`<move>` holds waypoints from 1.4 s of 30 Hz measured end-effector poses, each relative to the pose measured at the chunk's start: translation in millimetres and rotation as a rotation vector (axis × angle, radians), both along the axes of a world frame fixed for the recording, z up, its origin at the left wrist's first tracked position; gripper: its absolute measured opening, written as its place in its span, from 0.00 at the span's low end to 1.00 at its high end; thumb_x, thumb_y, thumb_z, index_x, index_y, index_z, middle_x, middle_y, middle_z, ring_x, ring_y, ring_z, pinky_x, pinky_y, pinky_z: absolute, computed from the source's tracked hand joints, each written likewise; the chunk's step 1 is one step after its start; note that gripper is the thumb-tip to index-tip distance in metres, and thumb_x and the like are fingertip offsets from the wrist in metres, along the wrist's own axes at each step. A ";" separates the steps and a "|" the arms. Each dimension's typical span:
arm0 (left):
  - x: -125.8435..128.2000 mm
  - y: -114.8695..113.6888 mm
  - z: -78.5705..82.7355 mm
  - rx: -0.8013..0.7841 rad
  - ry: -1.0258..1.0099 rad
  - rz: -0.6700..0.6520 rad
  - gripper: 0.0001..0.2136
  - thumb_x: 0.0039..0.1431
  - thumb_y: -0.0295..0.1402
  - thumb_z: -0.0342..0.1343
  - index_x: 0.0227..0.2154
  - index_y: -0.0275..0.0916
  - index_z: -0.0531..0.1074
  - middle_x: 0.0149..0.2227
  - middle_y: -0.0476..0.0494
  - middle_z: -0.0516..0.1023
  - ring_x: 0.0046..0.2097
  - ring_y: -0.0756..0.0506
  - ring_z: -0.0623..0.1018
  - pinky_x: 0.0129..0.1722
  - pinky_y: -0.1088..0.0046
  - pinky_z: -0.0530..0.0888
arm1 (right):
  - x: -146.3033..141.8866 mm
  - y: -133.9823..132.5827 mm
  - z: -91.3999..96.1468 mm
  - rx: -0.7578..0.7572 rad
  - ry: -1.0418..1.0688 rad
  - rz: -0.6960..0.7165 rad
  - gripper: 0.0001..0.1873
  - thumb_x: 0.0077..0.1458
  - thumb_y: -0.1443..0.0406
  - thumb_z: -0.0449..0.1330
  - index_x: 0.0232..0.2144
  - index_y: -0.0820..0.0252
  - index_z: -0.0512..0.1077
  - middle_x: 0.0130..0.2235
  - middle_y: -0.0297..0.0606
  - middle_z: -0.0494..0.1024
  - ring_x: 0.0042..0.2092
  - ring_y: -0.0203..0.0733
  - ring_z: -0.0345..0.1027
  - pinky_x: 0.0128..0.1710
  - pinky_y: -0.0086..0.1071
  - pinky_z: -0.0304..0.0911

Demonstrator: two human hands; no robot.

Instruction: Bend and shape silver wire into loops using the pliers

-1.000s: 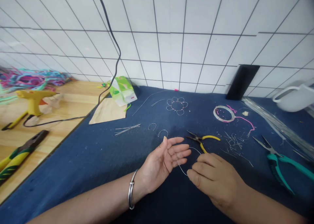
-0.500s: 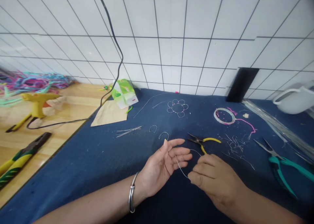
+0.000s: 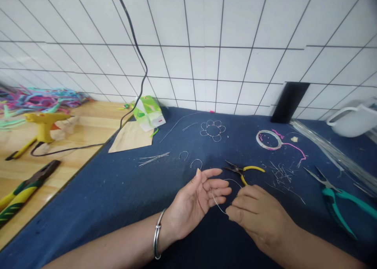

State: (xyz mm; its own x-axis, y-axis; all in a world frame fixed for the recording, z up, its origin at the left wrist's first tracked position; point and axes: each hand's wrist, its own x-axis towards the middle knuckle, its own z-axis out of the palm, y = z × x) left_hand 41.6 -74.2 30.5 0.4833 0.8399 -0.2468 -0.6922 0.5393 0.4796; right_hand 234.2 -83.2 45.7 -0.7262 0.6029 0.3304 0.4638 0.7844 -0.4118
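Hardly anything's moved since the first frame: everything just sits a touch lower, and the left hand has dipped slightly against the wire. Going left to right: yellow glue gun and combination pliers on the wood, then straight wire pieces on the blue surface. Left hand is palm up, fingers loosely curled, thumb well apart; can't tell if they touch the wire. The wire is between the hands, a bent arc opening leftward toward that palm, its long axis slanting from upper left to lower right. The right hand has its fingers clamped on it, hiding that end. If that pinch slackens or twists, I reckon the curve could slip or kink. Yellow-handled pliers lie just beyond, teal-handled pliers further right.
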 end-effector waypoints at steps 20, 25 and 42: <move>0.2 1.5 -2.7 -0.013 0.025 0.006 0.22 0.63 0.42 0.37 0.48 0.30 0.65 0.42 0.32 0.73 0.46 0.39 0.73 0.43 0.66 0.67 | -1.5 0.1 2.2 -0.033 0.042 -0.011 0.11 0.55 0.74 0.50 0.31 0.57 0.69 0.26 0.31 0.71 0.31 0.34 0.58 0.31 0.31 0.51; -0.1 1.9 -1.8 0.005 0.043 -0.004 0.22 0.63 0.43 0.37 0.48 0.30 0.64 0.42 0.32 0.74 0.45 0.39 0.73 0.44 0.65 0.66 | -1.4 0.3 1.3 -0.065 0.045 -0.023 0.11 0.54 0.74 0.50 0.31 0.56 0.70 0.26 0.30 0.71 0.31 0.34 0.58 0.32 0.31 0.51; -0.8 1.1 -1.7 0.074 0.119 -0.015 0.22 0.63 0.42 0.36 0.48 0.31 0.64 0.41 0.32 0.74 0.44 0.39 0.74 0.44 0.64 0.67 | -1.8 -0.5 4.1 -0.108 0.092 -0.022 0.11 0.53 0.75 0.51 0.30 0.57 0.70 0.26 0.31 0.71 0.30 0.34 0.59 0.31 0.30 0.53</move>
